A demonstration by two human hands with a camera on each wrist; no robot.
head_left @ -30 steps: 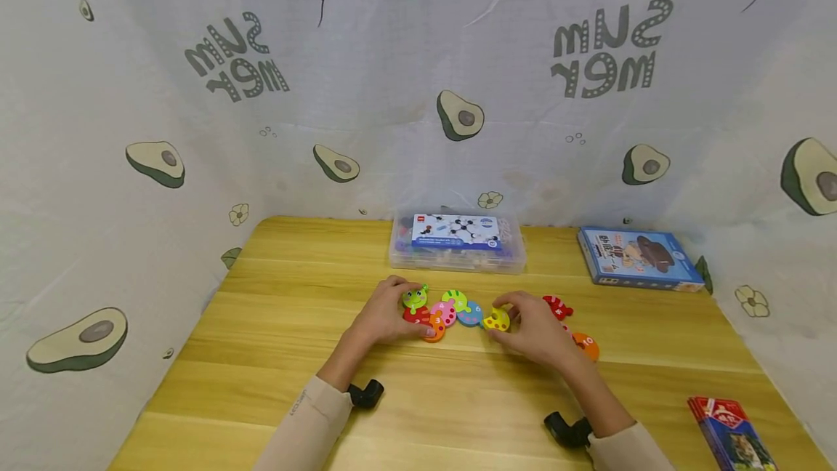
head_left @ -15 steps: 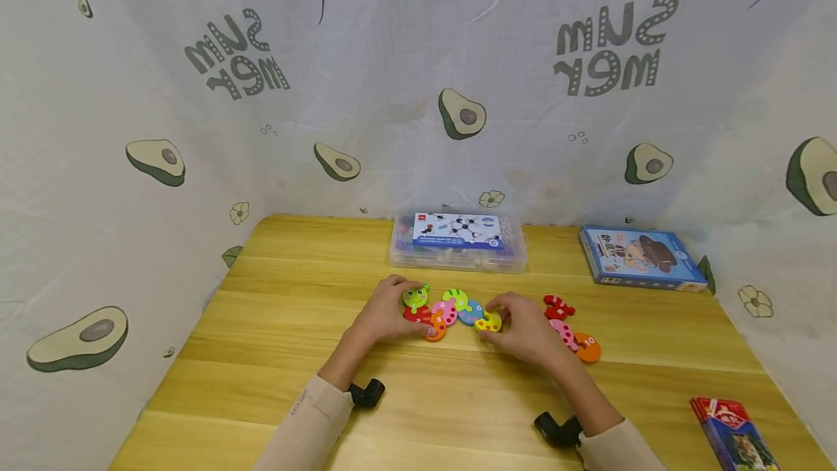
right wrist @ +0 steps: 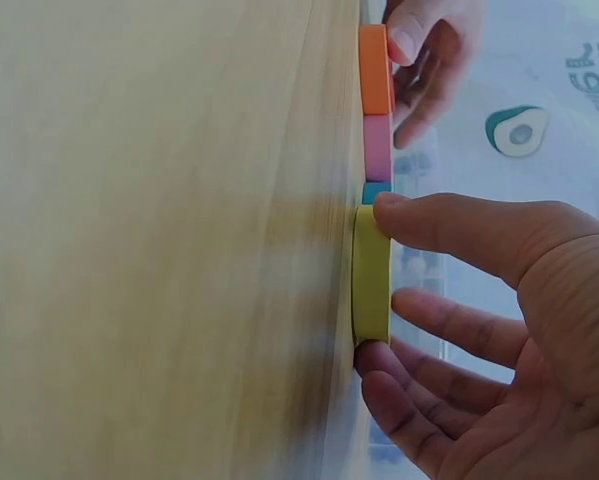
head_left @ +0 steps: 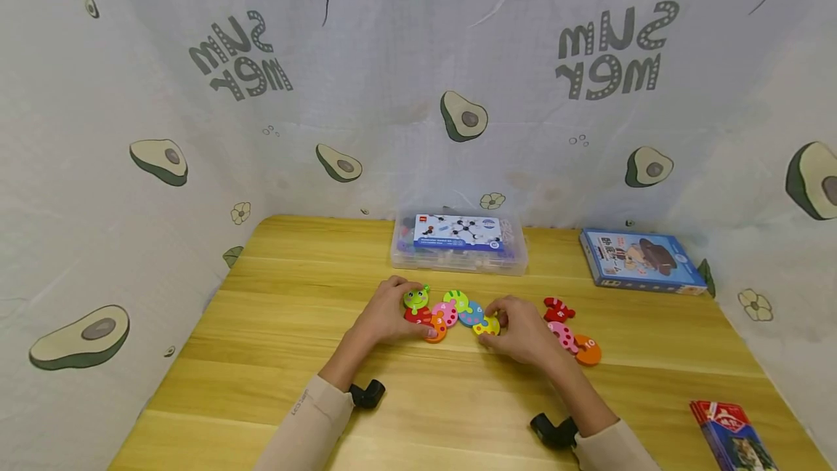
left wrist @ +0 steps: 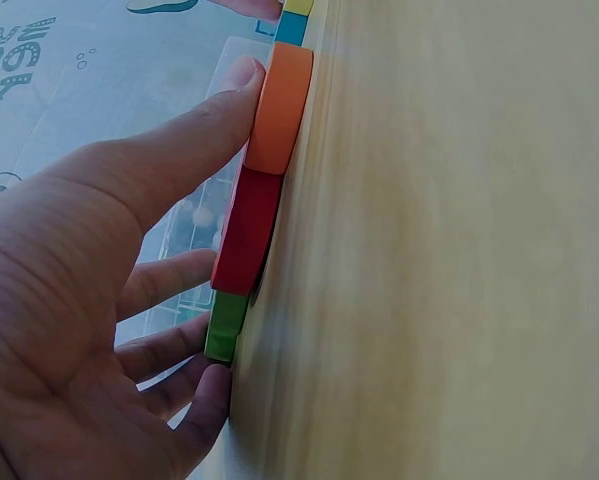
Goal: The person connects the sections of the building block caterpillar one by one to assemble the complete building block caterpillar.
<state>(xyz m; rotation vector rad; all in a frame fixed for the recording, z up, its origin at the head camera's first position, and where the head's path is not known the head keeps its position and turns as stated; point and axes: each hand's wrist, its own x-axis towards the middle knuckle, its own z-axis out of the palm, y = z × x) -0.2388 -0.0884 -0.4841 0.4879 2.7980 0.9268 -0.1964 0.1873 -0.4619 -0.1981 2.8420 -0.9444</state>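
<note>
A caterpillar number puzzle lies in a wavy row across the wooden table. Its green smiling head (head_left: 415,299) leads at the left, then red, orange (head_left: 439,328), pink (head_left: 444,313), green (head_left: 455,301) and blue (head_left: 468,315) pieces. My left hand (head_left: 381,315) holds the head end, thumb on the orange piece, fingers at the head and red piece. Between thumb and fingers, my right hand (head_left: 528,331) pinches the yellow piece (right wrist: 372,272), which meets the blue one. Right of that hand lie a red piece (head_left: 559,310), a pink piece (head_left: 560,336) and an orange 10 piece (head_left: 588,349).
Behind the puzzle stands a clear plastic case (head_left: 459,262) with a molecular model label. A blue picture box (head_left: 643,260) sits at the back right, card packs (head_left: 734,436) at the front right. A printed curtain (head_left: 392,93) borders the table.
My right hand has moved left with the yellow piece, bringing it against the blue piece. The left hand has stayed in place. The loose pink piece at the right shows more fully now.
</note>
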